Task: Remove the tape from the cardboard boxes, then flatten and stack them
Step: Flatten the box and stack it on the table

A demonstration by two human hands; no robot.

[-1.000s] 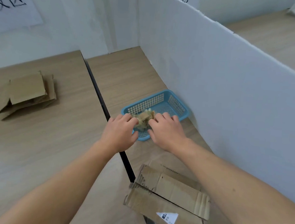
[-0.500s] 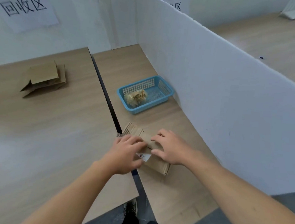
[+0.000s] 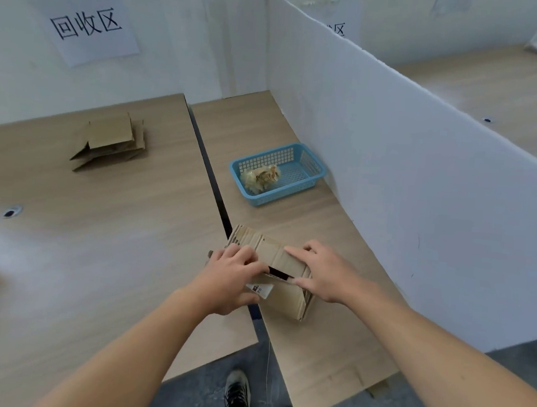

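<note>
both hands have come back from the basket since a second ago and now sit on the cardboard box (image 3: 282, 276) low in the middle of the frame, where half a second ago they were only just landing on it. left hand (image 3: 230, 279) curls over the box's left end, fingers bent onto the top flap and thumb near a white label (image 3: 260, 289) on the front face, so it is closed in a grip on the box. right hand (image 3: 326, 272) lies flatter on the right half, fingers spread along the top flap, thumb pressed on the front edge; how firmly it grips i cannot tell. between the two hands a dark slit shows where the flaps part. box rests on the worktop (image 3: 313, 351) just right of the dark seam (image 3: 211, 179) that splits the two wooden surfaces, its left end reaching over that seam

up from the box, right of centre, a blue basket (image 3: 314, 171) holds a crumpled wad of tape (image 3: 259, 177). at the upper left of the frame a stack of flattened boxes (image 3: 111, 142) lies on the other worktop, well apart from the hands. a white partition (image 3: 409, 150) runs down the right side, and a paper sign (image 3: 88, 25) hangs on the wall at upper left. a dark shoe (image 3: 238, 390) shows at the bottom edge
</note>
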